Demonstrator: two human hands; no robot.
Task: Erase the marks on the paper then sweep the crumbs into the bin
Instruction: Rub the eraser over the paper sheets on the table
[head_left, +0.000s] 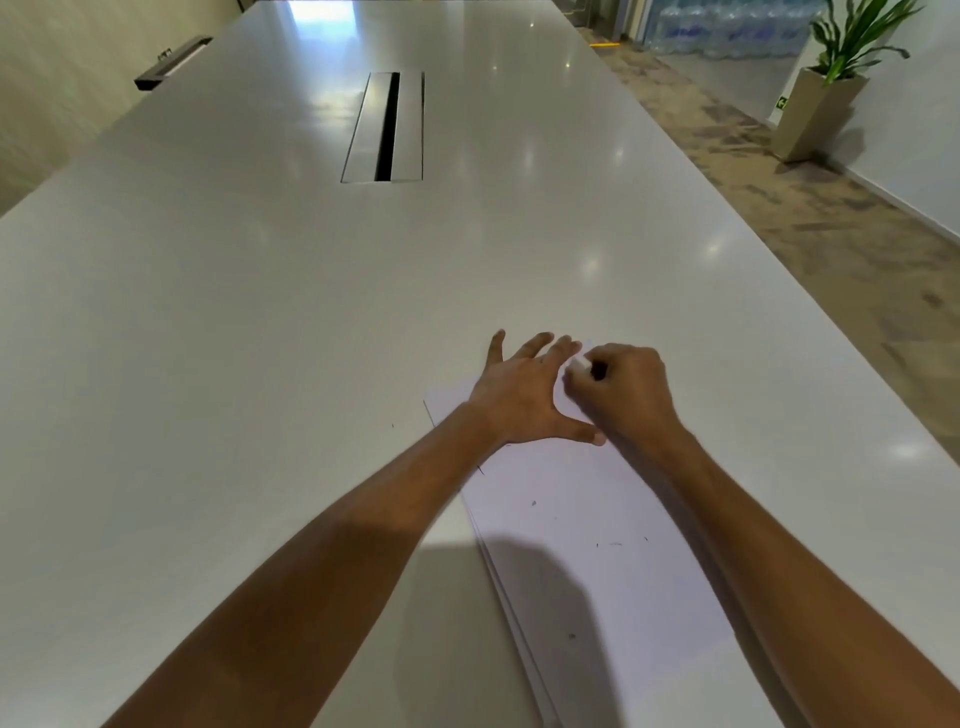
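Note:
A white sheet of paper (587, 525) lies on the white table, running from the near edge toward the middle, on top of a few more sheets. Small dark specks and short marks dot its surface. My left hand (524, 395) presses flat on the far part of the paper, fingers spread. Just to its right, my right hand (623, 389) pinches a small white eraser (577, 365) against the paper's far corner. No bin is in view.
The long white table (260, 312) has a cable slot (387, 127) in its middle. Its right edge drops to a patterned carpet. A potted plant (826, 88) stands at the far right, with packs of water bottles (727, 26) behind.

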